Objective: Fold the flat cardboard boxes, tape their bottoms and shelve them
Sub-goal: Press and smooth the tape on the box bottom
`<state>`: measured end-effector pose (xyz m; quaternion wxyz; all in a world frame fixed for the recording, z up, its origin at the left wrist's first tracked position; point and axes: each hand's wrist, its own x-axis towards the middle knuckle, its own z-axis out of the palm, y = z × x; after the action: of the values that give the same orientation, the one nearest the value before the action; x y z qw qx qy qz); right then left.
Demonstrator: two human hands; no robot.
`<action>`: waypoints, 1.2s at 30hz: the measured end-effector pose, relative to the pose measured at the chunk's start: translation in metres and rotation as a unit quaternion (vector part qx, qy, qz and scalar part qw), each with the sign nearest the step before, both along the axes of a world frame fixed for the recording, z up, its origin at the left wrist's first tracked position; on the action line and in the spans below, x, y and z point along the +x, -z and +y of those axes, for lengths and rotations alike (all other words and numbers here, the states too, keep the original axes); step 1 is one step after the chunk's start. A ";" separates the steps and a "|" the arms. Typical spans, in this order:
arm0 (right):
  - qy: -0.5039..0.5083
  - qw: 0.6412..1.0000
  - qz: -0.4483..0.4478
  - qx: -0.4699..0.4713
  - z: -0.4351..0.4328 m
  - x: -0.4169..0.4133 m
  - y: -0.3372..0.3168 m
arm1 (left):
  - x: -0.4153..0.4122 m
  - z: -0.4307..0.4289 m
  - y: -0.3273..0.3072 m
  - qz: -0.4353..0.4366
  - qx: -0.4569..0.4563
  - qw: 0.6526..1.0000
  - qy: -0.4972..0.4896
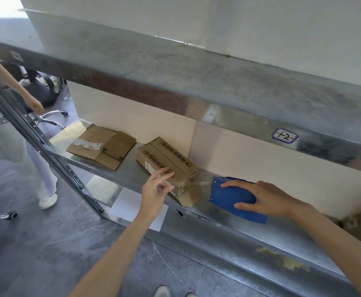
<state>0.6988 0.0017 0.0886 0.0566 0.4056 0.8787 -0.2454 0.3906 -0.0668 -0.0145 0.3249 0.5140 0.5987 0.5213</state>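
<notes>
A folded cardboard box (171,159) with black print lies on the metal shelf (250,230), one end flap sticking out toward the front. My left hand (157,190) hovers at its near end, fingers spread, fingertips at or just above the box. To the right, my right hand (265,198) rests over a blue tape dispenser (231,197) standing on the shelf and grips it from above. Flat cardboard boxes (101,145) lie further left on the same shelf.
An upper shelf (196,82) with a label overhangs the working shelf. A slanted metal upright (46,151) stands at the left. Another person's legs (42,168) and an office chair base (51,116) are beyond it. A white sheet (132,206) lies on the floor.
</notes>
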 end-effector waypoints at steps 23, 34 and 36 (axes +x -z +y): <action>0.002 0.999 -0.053 0.014 0.009 -0.020 0.001 | -0.018 0.016 0.040 0.163 0.065 0.984 0.014; -0.005 0.997 -0.061 0.040 0.019 -0.019 0.009 | -0.036 0.030 0.037 0.313 0.069 0.946 0.033; -0.008 0.997 -0.064 0.044 0.021 -0.019 0.009 | -0.040 0.033 0.033 0.275 0.052 0.957 0.074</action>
<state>0.6801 0.0222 0.0797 0.0969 0.4155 0.8864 -0.1793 0.3502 -0.0341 -0.0478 0.1579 0.6965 0.5976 0.3644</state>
